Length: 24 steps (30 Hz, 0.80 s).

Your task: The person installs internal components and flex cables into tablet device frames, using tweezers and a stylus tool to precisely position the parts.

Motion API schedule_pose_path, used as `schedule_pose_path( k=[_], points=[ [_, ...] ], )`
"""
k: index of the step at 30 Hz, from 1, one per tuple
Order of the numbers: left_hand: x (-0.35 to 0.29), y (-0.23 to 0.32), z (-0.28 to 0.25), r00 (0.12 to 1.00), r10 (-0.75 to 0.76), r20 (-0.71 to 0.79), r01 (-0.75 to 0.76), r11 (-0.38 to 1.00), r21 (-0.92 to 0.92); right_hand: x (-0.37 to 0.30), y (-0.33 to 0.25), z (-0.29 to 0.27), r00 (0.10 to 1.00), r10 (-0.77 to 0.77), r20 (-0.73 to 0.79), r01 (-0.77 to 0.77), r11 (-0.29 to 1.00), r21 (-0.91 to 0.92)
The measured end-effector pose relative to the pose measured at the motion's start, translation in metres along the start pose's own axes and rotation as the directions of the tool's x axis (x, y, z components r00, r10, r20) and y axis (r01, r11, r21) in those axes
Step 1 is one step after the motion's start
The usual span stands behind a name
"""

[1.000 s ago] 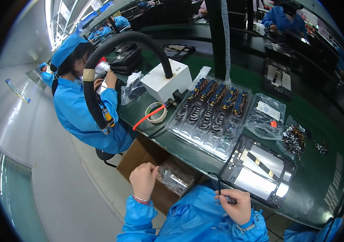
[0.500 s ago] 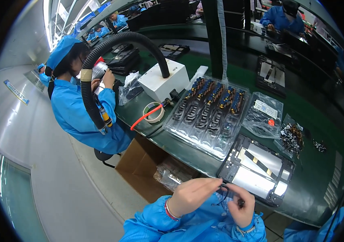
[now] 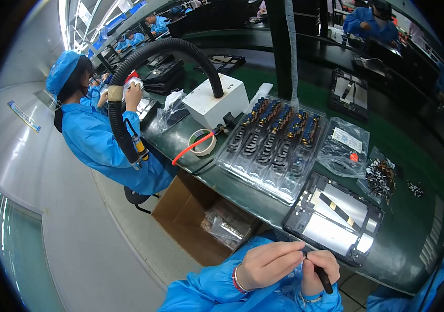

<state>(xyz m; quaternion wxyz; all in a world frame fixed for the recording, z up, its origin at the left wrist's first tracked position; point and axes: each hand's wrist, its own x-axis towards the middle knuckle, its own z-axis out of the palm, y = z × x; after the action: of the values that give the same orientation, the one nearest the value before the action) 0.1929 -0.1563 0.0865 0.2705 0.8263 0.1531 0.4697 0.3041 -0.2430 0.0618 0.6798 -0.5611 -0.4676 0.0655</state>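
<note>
My left hand (image 3: 270, 266) and my right hand (image 3: 318, 270) meet at the fingertips, close to my body, just in front of the table edge. From my right fist a slim, dark, stick-like piece (image 3: 324, 281) juts down toward me; its kind is not clear. The left fingers are stretched together and pinch near the right fingertips, where a tiny dark bit shows. What the left hand holds there is too small to make out. Just beyond my hands lies an open tablet-like device frame (image 3: 331, 229) with silver panels and a black diagonal strip.
Beyond it is a clear plastic tray (image 3: 263, 179) holding rows of black flex parts. Rightward lie a plastic bag (image 3: 343, 147) and a pile of small parts (image 3: 379, 177). A white box with a black hose (image 3: 217, 101), a tape roll (image 3: 201, 142), an open carton (image 3: 193, 218) and a co-worker (image 3: 102, 125) are left.
My hands have drawn together, the left shifting rightward. The dark looped strand between them no longer shows; a dark stick-like piece now juts from my right hand. The view has shifted slightly.
</note>
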Motion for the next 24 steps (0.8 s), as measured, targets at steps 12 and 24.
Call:
schedule_pose_path(
  k=[12, 24],
  points=[
    [0.01, -0.003, -0.002, 0.964, -0.229, 0.134, 0.256, 0.938, -0.233, -0.001, 0.0, -0.002, 0.996, -0.026, 0.086, 0.031, 0.998, -0.055],
    [0.092, -0.114, 0.021, 0.982, 0.084, 0.169, -0.168, 0.791, 0.588, -0.005, -0.004, -0.032, 0.982, 0.174, 0.07, -0.175, 0.984, 0.01]
  ],
)
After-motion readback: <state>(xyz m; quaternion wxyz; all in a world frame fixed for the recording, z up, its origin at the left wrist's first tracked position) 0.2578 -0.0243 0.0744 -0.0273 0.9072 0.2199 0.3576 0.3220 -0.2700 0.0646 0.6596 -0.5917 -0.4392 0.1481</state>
